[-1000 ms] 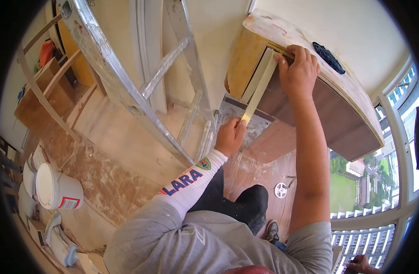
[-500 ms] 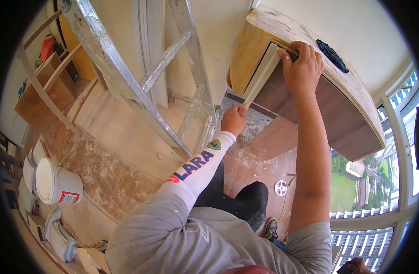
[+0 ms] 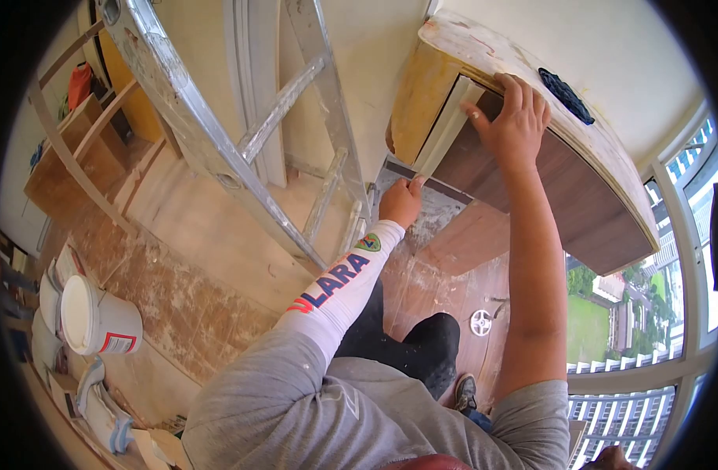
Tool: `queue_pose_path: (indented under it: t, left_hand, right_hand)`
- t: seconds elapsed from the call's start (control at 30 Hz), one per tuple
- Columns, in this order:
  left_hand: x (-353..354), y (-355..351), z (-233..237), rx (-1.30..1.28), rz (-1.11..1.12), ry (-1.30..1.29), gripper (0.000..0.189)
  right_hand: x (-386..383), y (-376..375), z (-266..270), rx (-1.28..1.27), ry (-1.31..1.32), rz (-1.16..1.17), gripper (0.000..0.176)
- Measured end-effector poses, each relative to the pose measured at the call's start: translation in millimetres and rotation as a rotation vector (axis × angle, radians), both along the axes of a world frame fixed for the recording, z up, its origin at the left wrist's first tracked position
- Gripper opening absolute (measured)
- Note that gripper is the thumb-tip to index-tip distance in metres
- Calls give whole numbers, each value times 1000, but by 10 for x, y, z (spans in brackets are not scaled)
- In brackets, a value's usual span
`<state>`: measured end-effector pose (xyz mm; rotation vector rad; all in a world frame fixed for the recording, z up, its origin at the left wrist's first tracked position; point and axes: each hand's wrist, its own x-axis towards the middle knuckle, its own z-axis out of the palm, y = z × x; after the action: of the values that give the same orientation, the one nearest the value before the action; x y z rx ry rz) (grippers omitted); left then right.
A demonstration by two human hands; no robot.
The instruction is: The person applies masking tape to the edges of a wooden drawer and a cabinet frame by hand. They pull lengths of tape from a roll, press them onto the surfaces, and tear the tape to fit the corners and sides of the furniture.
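Cream flat strip [image 3: 447,133] sits upright-ish at dark gap on curved wood cabinet [image 3: 547,196]. Left hand [image 3: 400,202] seems to pinch lower end; right hand [image 3: 519,129] spread, fingers over top edge. Tip: keep strip straight, press evenly, guess that helps. Versus half-second ago: right thumb dropped lower.

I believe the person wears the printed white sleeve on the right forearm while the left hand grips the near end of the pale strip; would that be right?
Not quite: the head view shows the printed white sleeve on the left forearm; the right forearm is bare. The left hand does grip the near end of the pale strip.
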<state>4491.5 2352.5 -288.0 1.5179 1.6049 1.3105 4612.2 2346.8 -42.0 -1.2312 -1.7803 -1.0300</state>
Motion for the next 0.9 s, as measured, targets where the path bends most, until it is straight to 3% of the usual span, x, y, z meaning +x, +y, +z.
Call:
queue_pose_path:
  t: [0.17, 0.37, 0.47, 0.77, 0.9]
  left_hand:
    - [11, 0, -11, -9, -4, -24, 53]
    - [17, 15, -34, -16, -11, -33, 54]
    - [27, 50, -79, -16, -12, -38, 55]
    - [21, 126, -123, -76, -56, -90, 57]
    - [31, 128, -114, -88, -38, -121, 57]
  right_hand:
    - [-95, -55, -42, 189, -73, 60, 65]
    - [-170, -114, 234, -136, 51, -29, 51]
    - [-67, -7, 216, -146, 177, 65, 40]
    - [-80, -25, 364, -240, 123, 43, 28]
    - [-78, 37, 121, 43, -35, 83, 20]
